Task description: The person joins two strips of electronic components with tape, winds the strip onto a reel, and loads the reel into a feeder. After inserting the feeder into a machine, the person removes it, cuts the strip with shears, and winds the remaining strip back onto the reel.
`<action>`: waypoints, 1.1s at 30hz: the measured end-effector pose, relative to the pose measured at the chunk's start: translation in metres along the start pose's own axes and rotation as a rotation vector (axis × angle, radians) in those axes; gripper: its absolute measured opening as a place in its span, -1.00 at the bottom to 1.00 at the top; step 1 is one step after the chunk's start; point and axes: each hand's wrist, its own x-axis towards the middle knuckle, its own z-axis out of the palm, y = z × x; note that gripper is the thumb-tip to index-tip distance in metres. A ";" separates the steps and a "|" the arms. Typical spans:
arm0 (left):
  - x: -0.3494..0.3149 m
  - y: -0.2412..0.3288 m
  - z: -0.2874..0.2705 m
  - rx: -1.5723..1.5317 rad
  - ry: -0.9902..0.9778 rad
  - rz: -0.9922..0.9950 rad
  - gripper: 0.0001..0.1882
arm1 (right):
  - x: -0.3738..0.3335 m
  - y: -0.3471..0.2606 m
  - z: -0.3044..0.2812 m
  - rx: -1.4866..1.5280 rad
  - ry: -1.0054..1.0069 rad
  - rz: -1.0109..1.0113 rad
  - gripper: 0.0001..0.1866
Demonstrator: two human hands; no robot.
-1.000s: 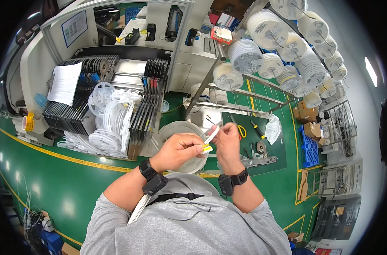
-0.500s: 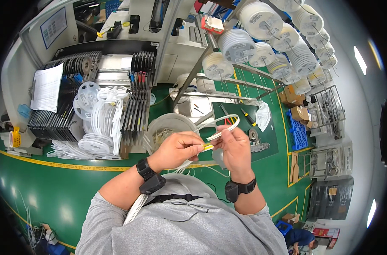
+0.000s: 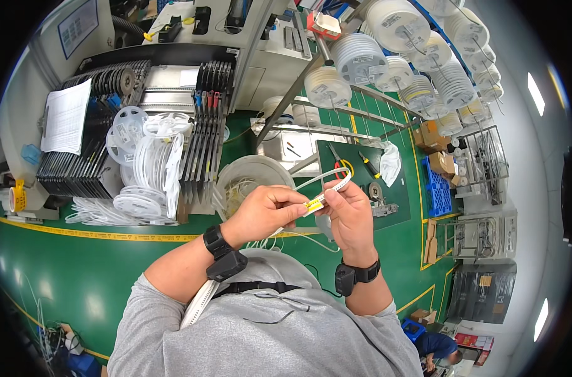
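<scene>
Both hands are together in front of my waist, working on a white carrier tape (image 3: pixel 342 180) with a row of small holes. My left hand (image 3: pixel 264 210) pinches the tape between thumb and fingers, beside a short yellow strip (image 3: pixel 312 206) on it. My right hand (image 3: pixel 347 210) grips the same tape close by, thumb on top. From there the tape loops up and back over toward the left hand. The edge of a white reel (image 3: pixel 200 306), lined with holes, shows under my left forearm. Black devices are strapped on both wrists.
Just beyond my hands stands a pale bin (image 3: pixel 272 162) with tape scraps. Red-handled pliers (image 3: pixel 342 164) and a yellow-black tool (image 3: pixel 369 164) lie on a dark green mat (image 3: pixel 396 204). Stacked white reels (image 3: pixel 149 164) sit left; a reel rack (image 3: pixel 361 56) stands at the right.
My hands have drawn the tape parts closer together, and the right hand has tilted over the tape. The tape near the yellow strip now lies flatter between them. The view has shifted slightly.
</scene>
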 end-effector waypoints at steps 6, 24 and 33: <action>-0.005 0.001 -0.001 0.012 0.024 -0.026 -0.80 | 0.001 0.003 0.007 0.023 -0.012 0.008 -0.83; -0.004 -0.003 -0.001 0.050 0.016 -0.012 -0.80 | 0.000 0.006 0.004 -0.065 0.005 -0.008 -0.85; -0.003 -0.005 0.002 0.010 0.001 -0.053 -0.81 | -0.006 0.003 0.007 -0.152 0.034 -0.043 -0.86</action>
